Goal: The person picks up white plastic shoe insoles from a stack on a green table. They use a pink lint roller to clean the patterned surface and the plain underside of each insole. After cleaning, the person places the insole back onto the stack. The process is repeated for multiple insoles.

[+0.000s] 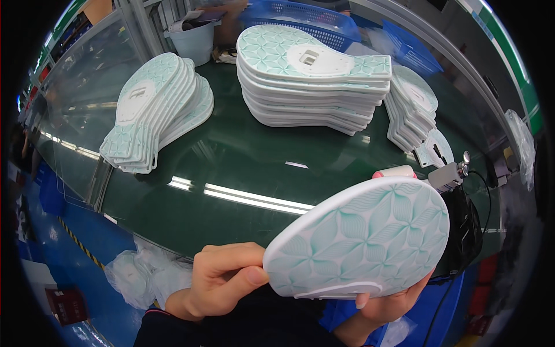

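Both of my hands hold a white plastic panel (370,237) with a rounded end and a teal leaf-and-flower pattern, tilted above the table's near edge. My left hand (222,277) pinches its left rim between thumb and fingers. From below on the right, my right hand (399,303) grips the panel, most of its fingers hidden behind it. Part of a raised white ring shows at the panel's lower edge. Just past the panel's far rim lie a white, pink-ended object (399,172), partly hidden, and a white bottle-like container (445,176) with a metal top.
Matching paddle-shaped panels stand in a tall middle stack (312,58), a fanned left stack (144,104) and a right stack (413,98) on the dark green table (231,168). Behind are a blue basket (341,26) and a pale bucket (193,46). A black cable (490,202) hangs at right.
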Motion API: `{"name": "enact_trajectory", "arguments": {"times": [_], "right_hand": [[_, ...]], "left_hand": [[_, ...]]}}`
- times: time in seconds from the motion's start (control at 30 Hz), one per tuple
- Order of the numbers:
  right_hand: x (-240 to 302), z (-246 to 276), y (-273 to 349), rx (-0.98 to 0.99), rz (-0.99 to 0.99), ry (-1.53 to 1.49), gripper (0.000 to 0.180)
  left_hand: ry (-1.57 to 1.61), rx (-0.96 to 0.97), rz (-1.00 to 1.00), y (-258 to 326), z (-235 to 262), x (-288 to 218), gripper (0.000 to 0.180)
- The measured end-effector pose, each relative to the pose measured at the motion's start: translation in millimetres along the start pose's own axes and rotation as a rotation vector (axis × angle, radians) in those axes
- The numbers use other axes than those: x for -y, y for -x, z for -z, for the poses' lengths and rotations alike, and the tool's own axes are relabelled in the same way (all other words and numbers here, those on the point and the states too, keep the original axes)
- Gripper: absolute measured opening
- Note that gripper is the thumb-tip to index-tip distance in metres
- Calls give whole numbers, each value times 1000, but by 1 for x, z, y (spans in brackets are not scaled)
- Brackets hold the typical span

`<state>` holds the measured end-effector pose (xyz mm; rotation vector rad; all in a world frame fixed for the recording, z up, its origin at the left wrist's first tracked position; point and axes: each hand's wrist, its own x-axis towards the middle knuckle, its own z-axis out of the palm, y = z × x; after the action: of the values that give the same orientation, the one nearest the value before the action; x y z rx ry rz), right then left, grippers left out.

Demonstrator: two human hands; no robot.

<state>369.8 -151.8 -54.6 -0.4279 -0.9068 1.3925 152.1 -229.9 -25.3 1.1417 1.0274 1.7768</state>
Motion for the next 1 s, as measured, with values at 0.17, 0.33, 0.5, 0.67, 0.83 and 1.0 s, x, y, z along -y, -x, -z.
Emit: {"name": "enact_trajectory", "arguments": {"times": [0.17, 0.33, 0.5, 0.67, 0.83, 1.0], "right_hand": [[-1, -11, -1, -17, -75, -278, 53], [-4, -5, 5, -103, -71, -375, 51], [-7, 1, 1, 126, 47, 95, 52], [-8, -1, -2, 101, -110, -211, 54], [-7, -8, -6, 140, -86, -221, 54], [-4, -17, -8, -25, -26, 183, 50]], "left_hand": [[-66, -10, -24, 0, 2, 0, 18], [-88, -94, -24, 4, 3, 3, 23], [-104, -168, 14, 7, 5, 5, 29], [-82, -213, 10, 6, 5, 9, 29], [-53, -213, 4, 8, 4, 7, 26], [-55, -170, 3, 6, 3, 4, 22]]}}
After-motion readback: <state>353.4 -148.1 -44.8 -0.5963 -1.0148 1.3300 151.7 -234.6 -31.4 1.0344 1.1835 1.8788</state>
